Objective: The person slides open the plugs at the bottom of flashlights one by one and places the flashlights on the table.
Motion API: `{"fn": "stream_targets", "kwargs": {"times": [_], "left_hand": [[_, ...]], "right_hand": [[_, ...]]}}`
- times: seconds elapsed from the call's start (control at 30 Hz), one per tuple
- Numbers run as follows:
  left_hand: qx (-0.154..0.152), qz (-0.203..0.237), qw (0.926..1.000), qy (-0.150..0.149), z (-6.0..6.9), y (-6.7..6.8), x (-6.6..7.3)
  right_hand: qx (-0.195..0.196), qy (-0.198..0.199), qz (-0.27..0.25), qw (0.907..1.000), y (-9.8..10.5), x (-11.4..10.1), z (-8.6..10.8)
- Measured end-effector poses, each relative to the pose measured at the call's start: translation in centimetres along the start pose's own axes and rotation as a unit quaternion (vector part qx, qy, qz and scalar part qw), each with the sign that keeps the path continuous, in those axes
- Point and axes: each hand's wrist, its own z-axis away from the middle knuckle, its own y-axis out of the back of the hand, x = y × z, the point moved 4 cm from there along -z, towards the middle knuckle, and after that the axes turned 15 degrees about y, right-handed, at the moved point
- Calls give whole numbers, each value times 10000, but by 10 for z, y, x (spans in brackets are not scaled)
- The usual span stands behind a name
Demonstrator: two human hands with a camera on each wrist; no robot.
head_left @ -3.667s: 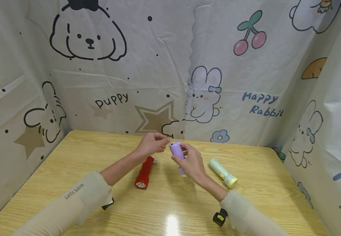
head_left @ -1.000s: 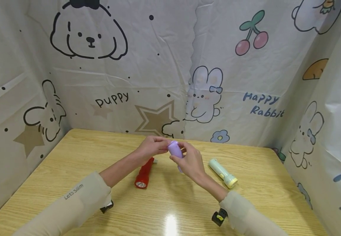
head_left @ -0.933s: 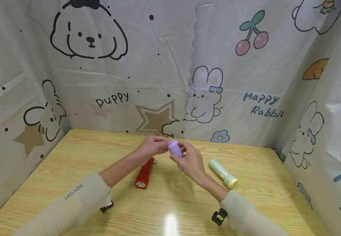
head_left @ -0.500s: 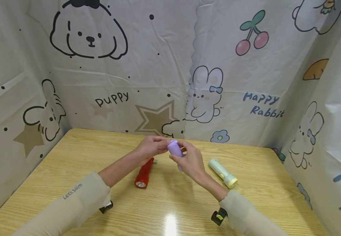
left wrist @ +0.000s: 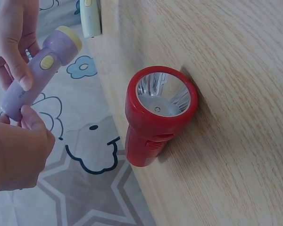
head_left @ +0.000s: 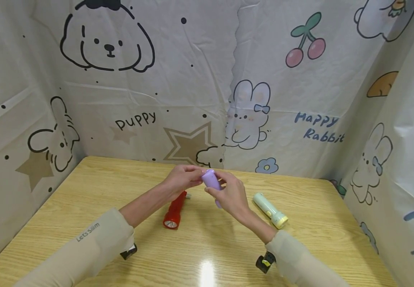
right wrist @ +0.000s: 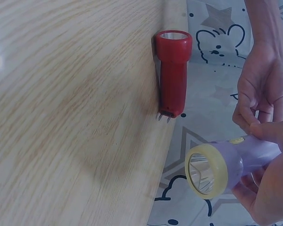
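Observation:
Above the table, my right hand point(head_left: 230, 194) grips a purple flashlight point(head_left: 211, 180) around its body. The left wrist view shows the purple flashlight point(left wrist: 34, 77) with a yellow rim and yellow switch at its head. My left hand point(left wrist: 20, 150) pinches the tail end between thumb and fingers. In the right wrist view the lens of the purple flashlight point(right wrist: 236, 162) faces the camera, with my right hand point(right wrist: 273, 188) around it and my left hand point(right wrist: 264, 87) at the far end. What the left fingertips cover is hidden.
A red flashlight point(head_left: 173, 213) lies on the wooden table point(head_left: 199, 247) below my left forearm, metal prongs out at its tail. To the right lies a mint-green flashlight point(head_left: 269, 209) with a yellow head. Printed cloth point(head_left: 192, 79) hangs behind and on both sides.
My left fingers, apart from the purple flashlight in the oldest frame, now pinch its tail end. Since half a second ago, the flashlight and both hands have shifted very slightly left.

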Motion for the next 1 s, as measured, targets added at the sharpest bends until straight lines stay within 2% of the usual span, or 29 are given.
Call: {"fn": "stream_targets", "kwargs": {"times": [0.6,1.0], "left_hand": [[220,35,9997,112,-1,0,-1],[298,90,9995,68,0,-2,-3]], "right_hand": [[-49,-79,67,9999,0,-2,0],[-83,-60,152,9998,0,-2,0]]}}
